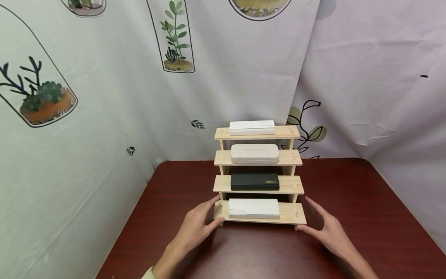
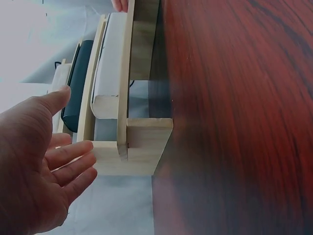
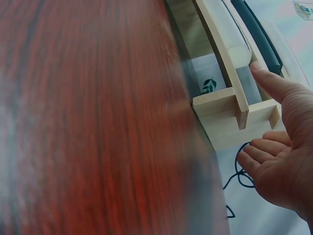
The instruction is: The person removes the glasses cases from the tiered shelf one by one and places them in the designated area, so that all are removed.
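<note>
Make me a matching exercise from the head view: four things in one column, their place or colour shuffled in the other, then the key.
1. black case
2. rounded case
3. left hand
4. table

A. reddish brown
B. on the second shelf from the top
C. at the left end of the bottom shelf
D. on the third shelf from the top

Pairs: 1-D, 2-B, 3-C, 4-A
</note>
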Motion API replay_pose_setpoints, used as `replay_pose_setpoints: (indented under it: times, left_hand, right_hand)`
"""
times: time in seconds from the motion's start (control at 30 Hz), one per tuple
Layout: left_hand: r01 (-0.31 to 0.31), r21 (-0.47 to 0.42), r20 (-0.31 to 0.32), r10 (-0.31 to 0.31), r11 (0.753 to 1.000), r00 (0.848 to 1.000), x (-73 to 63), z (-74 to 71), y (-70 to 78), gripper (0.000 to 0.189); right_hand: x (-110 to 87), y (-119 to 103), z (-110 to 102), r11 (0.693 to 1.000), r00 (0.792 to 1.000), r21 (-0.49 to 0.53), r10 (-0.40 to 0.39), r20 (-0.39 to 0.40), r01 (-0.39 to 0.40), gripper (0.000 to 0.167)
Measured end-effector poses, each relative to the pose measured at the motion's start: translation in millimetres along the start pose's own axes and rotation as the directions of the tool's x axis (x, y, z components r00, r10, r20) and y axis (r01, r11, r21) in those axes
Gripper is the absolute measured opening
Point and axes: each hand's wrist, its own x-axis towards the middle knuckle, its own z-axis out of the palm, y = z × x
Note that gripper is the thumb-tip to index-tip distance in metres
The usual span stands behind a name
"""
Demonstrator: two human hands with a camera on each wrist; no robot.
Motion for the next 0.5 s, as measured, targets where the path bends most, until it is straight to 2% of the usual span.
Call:
replay_pose_setpoints:
  times: [0.3,0.5]
  left_hand:
    - [-0.018,-0.060,-0.014,0.017,0.998,1.000,2.5,9.0,-1.0,0.074]
    - [0.001,-0.106,-0.004,-0.001,0.994,1.000,4.2,15.1,-0.6,0.076]
  right_hand:
    - [1.1,-1,6,1.000,1.000,-0.002,-0.013,-0.014,0.013,0.092]
    - [1.5,0,10,0.999,0.999,0.021,-0.028,-0.033,0.029,0.089]
